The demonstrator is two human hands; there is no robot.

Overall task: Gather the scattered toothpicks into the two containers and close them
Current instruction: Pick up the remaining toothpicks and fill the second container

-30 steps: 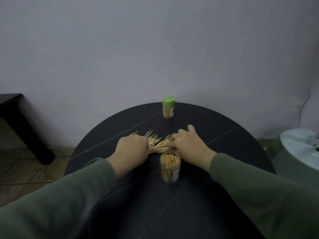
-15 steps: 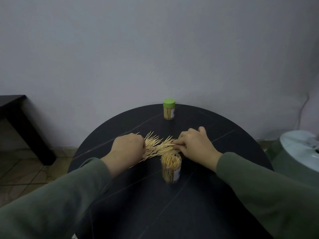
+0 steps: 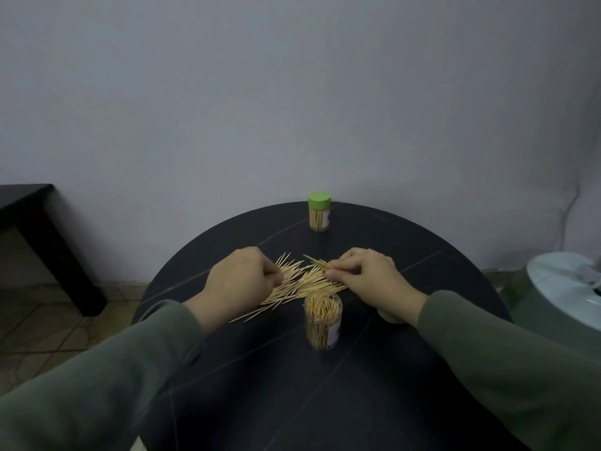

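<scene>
loose picks, one jar open

i see both hands down on the pile of picks [image 3: 302, 281] in the middle of the round counter [image 3: 422, 255]. my left hand [image 3: 237, 281] has its fingers curled into the pile's left side; whether that grip holds any picks i cannot tell. my right hand [image 3: 367, 275] pinches a few picks at the pile's right end, a narrow grip. the open jar [image 3: 323, 320] stands just in front of the pile, between my wrists, already well filled. the closed jar [image 3: 319, 211] with its green lid sits well apart, near the far edge.

the risk, as i judge it: either wrist swinging inward could knock the open jar over and spill it. picks on the left trail toward the near-left edge, so a careless sweep could roll them off. something pale [image 3: 390, 317], perhaps the other lid, hides under my right wrist. there is bare counter to the right and behind the pile for raking.
</scene>
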